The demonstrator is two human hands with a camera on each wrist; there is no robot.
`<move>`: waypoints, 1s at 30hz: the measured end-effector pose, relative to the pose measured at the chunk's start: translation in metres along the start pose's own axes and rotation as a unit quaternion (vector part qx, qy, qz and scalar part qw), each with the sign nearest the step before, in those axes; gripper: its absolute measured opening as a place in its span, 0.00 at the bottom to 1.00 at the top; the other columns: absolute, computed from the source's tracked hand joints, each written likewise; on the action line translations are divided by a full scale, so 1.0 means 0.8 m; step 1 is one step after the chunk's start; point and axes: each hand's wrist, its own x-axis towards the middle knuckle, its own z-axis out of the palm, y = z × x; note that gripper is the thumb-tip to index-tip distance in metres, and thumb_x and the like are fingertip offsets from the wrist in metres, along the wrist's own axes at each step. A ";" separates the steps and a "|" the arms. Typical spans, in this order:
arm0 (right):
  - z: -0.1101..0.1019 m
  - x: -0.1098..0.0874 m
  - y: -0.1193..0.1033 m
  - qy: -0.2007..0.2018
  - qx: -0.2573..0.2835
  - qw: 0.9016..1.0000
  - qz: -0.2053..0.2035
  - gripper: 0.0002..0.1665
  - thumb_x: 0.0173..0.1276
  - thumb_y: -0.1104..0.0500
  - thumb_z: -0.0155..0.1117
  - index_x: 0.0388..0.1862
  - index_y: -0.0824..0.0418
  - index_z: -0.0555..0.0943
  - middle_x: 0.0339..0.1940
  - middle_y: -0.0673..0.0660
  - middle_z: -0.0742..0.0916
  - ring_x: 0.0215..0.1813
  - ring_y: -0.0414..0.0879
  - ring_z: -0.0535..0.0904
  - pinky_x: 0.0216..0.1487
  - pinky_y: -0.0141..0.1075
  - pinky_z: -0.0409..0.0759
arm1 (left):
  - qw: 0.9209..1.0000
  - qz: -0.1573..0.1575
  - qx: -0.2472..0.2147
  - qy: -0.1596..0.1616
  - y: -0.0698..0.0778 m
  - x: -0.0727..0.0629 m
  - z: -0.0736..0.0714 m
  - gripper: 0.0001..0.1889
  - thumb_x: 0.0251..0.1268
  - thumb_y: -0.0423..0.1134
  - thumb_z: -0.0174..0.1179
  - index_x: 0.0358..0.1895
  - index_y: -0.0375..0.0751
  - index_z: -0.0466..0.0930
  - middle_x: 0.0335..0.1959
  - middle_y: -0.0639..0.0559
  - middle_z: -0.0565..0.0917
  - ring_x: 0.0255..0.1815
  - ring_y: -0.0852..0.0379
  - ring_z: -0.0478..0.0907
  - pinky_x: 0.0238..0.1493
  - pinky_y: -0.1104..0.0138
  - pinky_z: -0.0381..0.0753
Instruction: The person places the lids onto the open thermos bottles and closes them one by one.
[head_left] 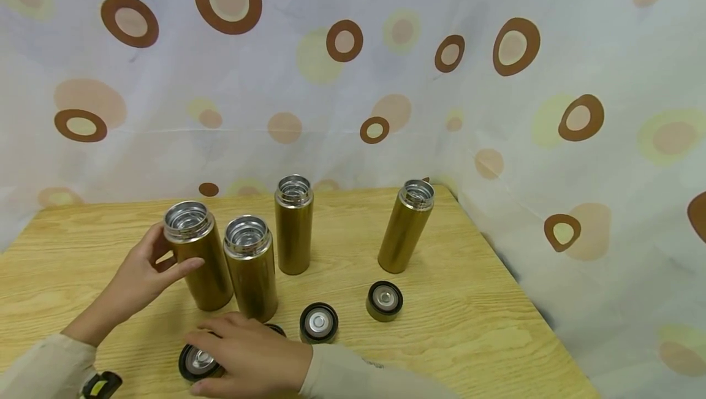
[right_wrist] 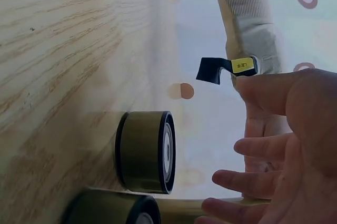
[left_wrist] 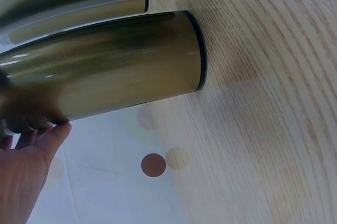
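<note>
My left hand (head_left: 138, 279) grips the leftmost gold thermos bottle (head_left: 206, 276), its thumb across the front and its fingers behind. The bottle stands uncapped on the table; its dark base rim shows in the left wrist view. Right beside it is a second open gold bottle (head_left: 254, 285). My right hand (head_left: 259, 356) hovers with fingers extended over the nearest lid (head_left: 198, 362), which lies with its inner side up. In the right wrist view that hand (right_wrist: 305, 129) is apart from the lid (right_wrist: 142, 153). Another lid (head_left: 276, 328) is mostly hidden behind the right hand.
Two more uncapped gold bottles stand farther back, one at the middle (head_left: 295, 236) and one at the right (head_left: 405, 230). Two upturned lids, one black-rimmed (head_left: 318, 323) and one farther right (head_left: 384, 302), lie before them. A patterned sheet (head_left: 353, 98) hangs behind the wooden table (head_left: 458, 325).
</note>
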 end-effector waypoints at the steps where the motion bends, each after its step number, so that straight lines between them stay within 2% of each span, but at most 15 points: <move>1: 0.001 0.002 0.000 -0.006 -0.001 1.000 0.007 0.37 0.71 0.35 0.48 0.74 0.47 0.59 0.71 0.43 0.66 0.70 0.39 0.61 0.68 0.31 0.64 | 1.000 0.001 -0.001 0.000 0.000 0.000 0.000 0.39 0.64 0.33 0.63 0.74 0.37 0.50 0.60 0.49 0.69 0.54 0.81 0.66 0.48 0.86 0.69; 10: 0.011 0.020 -0.007 -0.053 0.022 0.996 0.075 0.42 0.66 0.34 0.56 0.75 0.42 0.56 0.73 0.43 0.63 0.71 0.41 0.60 0.66 0.36 0.68 | 1.000 0.003 -0.006 -0.002 0.000 0.001 0.000 0.39 0.64 0.34 0.63 0.74 0.38 0.50 0.59 0.51 0.69 0.54 0.80 0.66 0.49 0.86 0.70; 15: 0.017 0.030 -0.011 -0.071 0.015 0.992 0.100 0.44 0.63 0.34 0.60 0.74 0.42 0.57 0.72 0.43 0.64 0.70 0.41 0.62 0.63 0.36 0.71 | 1.000 0.000 -0.006 -0.002 -0.001 0.000 0.000 0.39 0.64 0.34 0.63 0.74 0.38 0.50 0.59 0.51 0.68 0.54 0.81 0.66 0.49 0.86 0.70; 19: 0.021 0.034 -0.014 -0.071 -0.001 0.992 0.106 0.44 0.62 0.36 0.63 0.74 0.42 0.58 0.69 0.43 0.66 0.66 0.41 0.66 0.59 0.35 0.74 | 1.000 -0.002 -0.009 -0.002 0.000 0.000 0.000 0.39 0.64 0.34 0.63 0.74 0.38 0.50 0.59 0.52 0.69 0.54 0.81 0.66 0.49 0.86 0.70; 25: 0.023 0.038 -0.016 -0.074 -0.042 0.991 0.103 0.43 0.63 0.44 0.67 0.73 0.40 0.59 0.65 0.41 0.69 0.58 0.39 0.72 0.51 0.33 0.77 | 1.000 -0.003 -0.009 -0.002 0.000 0.000 0.000 0.39 0.64 0.34 0.63 0.74 0.38 0.50 0.60 0.50 0.68 0.55 0.81 0.66 0.49 0.86 0.70; 30: 0.026 0.044 -0.015 -0.092 -0.039 0.987 0.124 0.44 0.62 0.46 0.68 0.74 0.41 0.58 0.66 0.40 0.69 0.57 0.38 0.72 0.52 0.33 0.76 | 1.000 -0.005 -0.006 -0.003 0.001 0.001 -0.001 0.39 0.64 0.34 0.63 0.74 0.39 0.50 0.60 0.47 0.69 0.55 0.80 0.66 0.48 0.86 0.70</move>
